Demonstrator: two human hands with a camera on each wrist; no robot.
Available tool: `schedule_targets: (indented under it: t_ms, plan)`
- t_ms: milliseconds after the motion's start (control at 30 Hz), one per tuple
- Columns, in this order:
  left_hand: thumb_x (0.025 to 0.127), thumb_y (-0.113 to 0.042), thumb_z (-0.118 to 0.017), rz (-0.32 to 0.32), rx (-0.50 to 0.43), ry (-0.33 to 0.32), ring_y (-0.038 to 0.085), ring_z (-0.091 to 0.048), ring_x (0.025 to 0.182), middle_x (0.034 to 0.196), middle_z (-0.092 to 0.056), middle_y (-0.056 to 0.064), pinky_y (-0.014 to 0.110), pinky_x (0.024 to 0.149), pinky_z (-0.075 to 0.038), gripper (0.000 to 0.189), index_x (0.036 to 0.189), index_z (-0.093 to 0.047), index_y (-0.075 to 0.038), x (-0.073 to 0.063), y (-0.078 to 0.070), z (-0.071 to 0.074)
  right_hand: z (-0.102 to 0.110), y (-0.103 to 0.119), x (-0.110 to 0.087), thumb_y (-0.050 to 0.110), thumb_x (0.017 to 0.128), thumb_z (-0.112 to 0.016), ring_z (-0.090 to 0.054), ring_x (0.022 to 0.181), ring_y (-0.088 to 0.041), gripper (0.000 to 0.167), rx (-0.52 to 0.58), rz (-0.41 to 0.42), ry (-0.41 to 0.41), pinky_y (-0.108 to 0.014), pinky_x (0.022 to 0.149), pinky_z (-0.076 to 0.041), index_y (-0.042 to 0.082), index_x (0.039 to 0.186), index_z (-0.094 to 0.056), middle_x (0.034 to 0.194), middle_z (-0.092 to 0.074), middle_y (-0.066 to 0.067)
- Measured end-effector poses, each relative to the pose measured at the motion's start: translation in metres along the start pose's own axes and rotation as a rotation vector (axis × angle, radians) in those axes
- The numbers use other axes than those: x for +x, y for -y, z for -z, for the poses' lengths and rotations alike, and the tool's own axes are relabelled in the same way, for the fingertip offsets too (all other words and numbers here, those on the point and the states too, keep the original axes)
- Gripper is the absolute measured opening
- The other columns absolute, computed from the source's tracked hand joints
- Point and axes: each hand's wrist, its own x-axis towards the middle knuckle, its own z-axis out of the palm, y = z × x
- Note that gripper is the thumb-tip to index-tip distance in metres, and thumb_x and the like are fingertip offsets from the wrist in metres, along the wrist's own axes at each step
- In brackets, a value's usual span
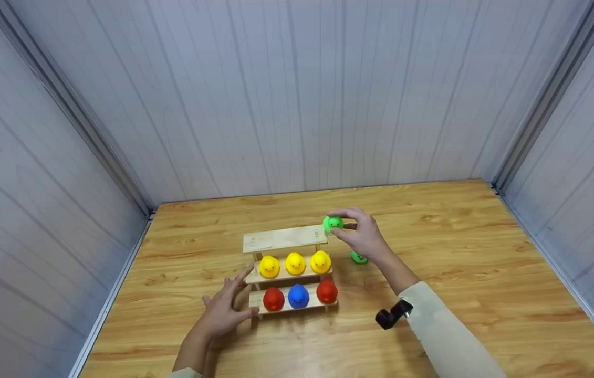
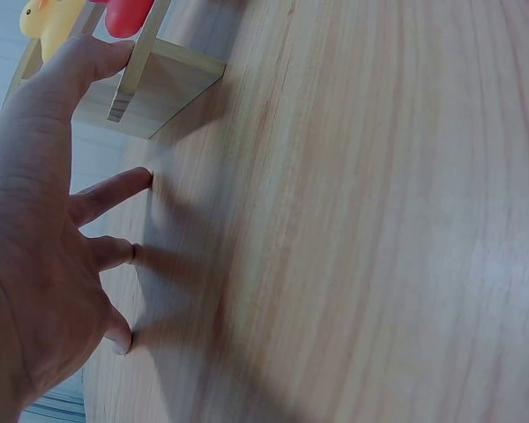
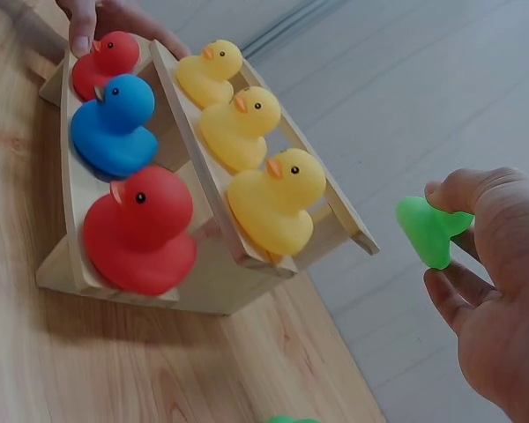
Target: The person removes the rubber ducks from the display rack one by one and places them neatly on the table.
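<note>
Head view: the green rubber duck (image 1: 333,224), right of frame centre at the top tier's right end of the stepped wooden rack (image 1: 282,239), faces the bottom edge; its long axis is indeterminate. Three yellow ducks (image 1: 295,263) occupy the middle tier; two red ducks (image 1: 273,299) flank a blue duck (image 1: 298,296) below. The right hand (image 1: 364,239) partly covers a second green duck (image 1: 358,258). Left wrist view: the left hand (image 2: 44,229), fingers spread, touches the rack with its thumb, upper left. Right wrist view: thumb and fingertips, parted by the duck's width, pinch the green rubber duck at right, apart from the rack.
</note>
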Motion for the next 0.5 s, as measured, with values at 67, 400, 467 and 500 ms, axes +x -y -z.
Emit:
schedule_targets:
  t_ms: [67, 400, 467, 500]
  plan:
    - [0.091, -0.048, -0.09, 0.001, -0.001, 0.002, 0.068, -0.017, 0.167, 0.179, -0.048, 0.015, 0.103, 0.114, 0.014, 0.103, 0.176, -0.031, -0.048, 0.0, 0.001, 0.0, 0.004, -0.003, 0.0, -0.002, 0.101, -0.079, -0.068, 0.133, -0.035, 0.037, -0.003, -0.004, -0.008, -0.046, 0.114, -0.062, -0.001, 0.138, -0.077, 0.141, -0.07, -0.022]
    - [0.092, -0.048, -0.09, -0.011, -0.002, 0.001, 0.068, -0.016, 0.168, 0.181, -0.044, 0.013, 0.103, 0.114, 0.015, 0.104, 0.177, -0.031, -0.046, 0.001, 0.002, 0.0, 0.022, -0.013, -0.003, -0.002, 0.101, -0.078, -0.068, 0.135, -0.042, 0.035, -0.034, 0.015, -0.041, -0.052, 0.114, -0.062, -0.003, 0.136, -0.077, 0.14, -0.07, -0.026]
    - [0.092, -0.048, -0.09, -0.007, 0.0, 0.003, 0.069, -0.016, 0.168, 0.181, -0.044, 0.013, 0.102, 0.114, 0.015, 0.103, 0.177, -0.031, -0.047, 0.001, 0.002, 0.0, 0.025, -0.014, -0.004, -0.002, 0.101, -0.078, -0.069, 0.133, -0.041, 0.035, -0.043, 0.015, -0.048, -0.051, 0.114, -0.063, -0.003, 0.136, -0.077, 0.14, -0.071, -0.026]
    - [0.092, -0.048, -0.09, -0.003, 0.001, 0.004, 0.069, -0.016, 0.168, 0.181, -0.044, 0.013, 0.102, 0.114, 0.015, 0.103, 0.177, -0.031, -0.047, 0.001, 0.002, 0.0, 0.026, -0.015, -0.004, -0.002, 0.101, -0.078, -0.07, 0.133, -0.04, 0.035, -0.05, 0.015, -0.053, -0.05, 0.114, -0.063, -0.003, 0.136, -0.077, 0.139, -0.071, -0.026]
